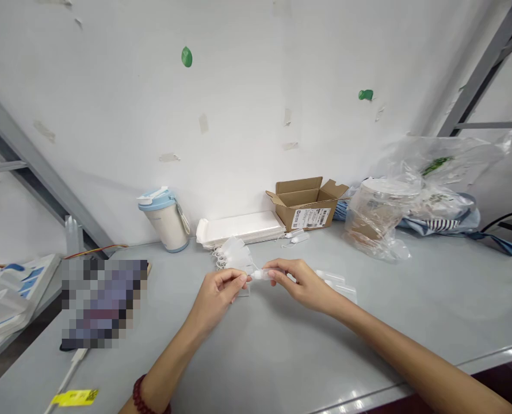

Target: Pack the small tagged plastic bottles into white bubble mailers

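Between the fingers of my right hand point(299, 282) is a small clear plastic bottle point(265, 275), its white cap facing left. My left hand point(222, 293) is closed in a pinch just off the capped end; what its fingertips hold is mostly hidden, with a thin white string beside them. Behind my hands lies a pile of translucent white tags point(234, 253) with string loops. A clear flat piece point(244, 292) shows under my left fingertips. Several clear bottles point(337, 284) lie to the right, partly behind my right hand.
At the wall are a stack of flat white boxes point(241, 227), an open cardboard box point(308, 207) and a blue-lidded cup point(165, 221). Small capped bottles point(298, 236) lie before the cardboard box. A bagged tub point(381, 213) stands right; a blurred-out device point(104, 305) with a cable lies left.
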`<state>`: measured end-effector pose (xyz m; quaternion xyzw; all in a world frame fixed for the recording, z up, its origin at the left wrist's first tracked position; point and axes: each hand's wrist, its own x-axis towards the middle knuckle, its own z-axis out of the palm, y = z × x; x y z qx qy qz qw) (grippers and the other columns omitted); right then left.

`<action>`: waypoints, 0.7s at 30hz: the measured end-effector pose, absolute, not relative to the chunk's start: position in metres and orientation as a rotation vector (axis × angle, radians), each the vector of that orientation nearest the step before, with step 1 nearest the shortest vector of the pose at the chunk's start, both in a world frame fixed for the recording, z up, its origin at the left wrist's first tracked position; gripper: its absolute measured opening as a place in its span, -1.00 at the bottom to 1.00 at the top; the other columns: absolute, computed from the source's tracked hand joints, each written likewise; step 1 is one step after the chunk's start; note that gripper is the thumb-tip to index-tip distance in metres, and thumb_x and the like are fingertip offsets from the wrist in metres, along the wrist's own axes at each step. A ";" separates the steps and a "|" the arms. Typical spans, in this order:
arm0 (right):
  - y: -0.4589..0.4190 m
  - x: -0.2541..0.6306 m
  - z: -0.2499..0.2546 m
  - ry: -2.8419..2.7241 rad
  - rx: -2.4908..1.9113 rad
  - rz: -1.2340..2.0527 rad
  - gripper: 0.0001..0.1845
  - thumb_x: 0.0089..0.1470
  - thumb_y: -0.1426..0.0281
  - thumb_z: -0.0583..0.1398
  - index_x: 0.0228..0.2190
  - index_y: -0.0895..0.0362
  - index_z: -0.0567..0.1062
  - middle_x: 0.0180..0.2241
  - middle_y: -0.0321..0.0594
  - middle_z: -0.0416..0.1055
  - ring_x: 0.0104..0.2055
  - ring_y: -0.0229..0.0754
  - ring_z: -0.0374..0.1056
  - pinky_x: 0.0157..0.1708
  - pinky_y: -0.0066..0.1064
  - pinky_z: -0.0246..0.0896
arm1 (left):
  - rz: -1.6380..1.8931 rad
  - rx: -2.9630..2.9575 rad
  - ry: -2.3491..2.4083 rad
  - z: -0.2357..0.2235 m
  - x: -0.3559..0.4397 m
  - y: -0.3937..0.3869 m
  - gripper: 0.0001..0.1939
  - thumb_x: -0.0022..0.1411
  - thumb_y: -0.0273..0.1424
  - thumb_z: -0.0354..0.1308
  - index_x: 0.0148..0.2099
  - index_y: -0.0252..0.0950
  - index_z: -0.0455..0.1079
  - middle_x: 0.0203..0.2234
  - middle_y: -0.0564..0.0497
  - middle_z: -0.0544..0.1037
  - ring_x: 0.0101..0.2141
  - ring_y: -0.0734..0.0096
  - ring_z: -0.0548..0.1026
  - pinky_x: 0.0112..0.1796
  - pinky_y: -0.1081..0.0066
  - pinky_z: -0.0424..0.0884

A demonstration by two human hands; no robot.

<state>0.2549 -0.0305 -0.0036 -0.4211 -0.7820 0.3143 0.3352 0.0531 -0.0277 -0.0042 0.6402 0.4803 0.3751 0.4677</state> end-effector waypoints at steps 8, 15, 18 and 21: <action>-0.030 0.252 -0.007 -2.054 -1.102 0.809 -0.67 0.21 0.26 -0.02 -0.29 0.14 0.48 -0.47 -0.27 0.41 -0.46 -0.31 0.24 -0.41 -0.48 0.11 | 0.899 1.605 1.195 -0.008 0.056 -0.028 -0.69 0.08 -0.18 0.08 -0.50 -0.33 0.40 -0.58 0.01 0.43 -0.63 0.56 0.15 -0.57 0.48 0.12; -0.031 0.252 -0.009 -2.041 -1.108 0.831 -0.66 0.21 0.26 -0.03 -0.30 0.15 0.48 -0.48 -0.29 0.38 -0.48 -0.32 0.21 -0.42 -0.49 0.08 | 0.889 1.623 1.192 -0.011 0.055 -0.028 -0.68 0.14 -0.19 0.05 -0.45 -0.34 0.42 -0.55 0.01 0.43 -0.63 0.58 0.14 -0.56 0.48 0.10; -0.029 0.252 -0.009 -2.025 -1.106 0.838 -0.65 0.21 0.24 -0.03 -0.27 0.15 0.48 -0.48 -0.28 0.38 -0.46 -0.31 0.23 -0.42 -0.48 0.09 | 0.898 1.597 1.177 -0.011 0.057 -0.028 -0.70 0.12 -0.19 0.07 -0.41 -0.34 0.42 -0.55 0.01 0.44 -0.63 0.58 0.15 -0.56 0.48 0.10; -0.028 0.252 -0.007 -2.013 -1.080 0.849 -0.65 0.20 0.22 -0.02 -0.24 0.14 0.48 -0.47 -0.28 0.40 -0.44 -0.30 0.26 -0.42 -0.48 0.10 | 0.881 1.555 1.151 -0.010 0.060 -0.027 -0.73 0.04 -0.21 0.15 -0.37 -0.34 0.44 -0.57 0.01 0.45 -0.60 0.54 0.22 -0.57 0.49 0.12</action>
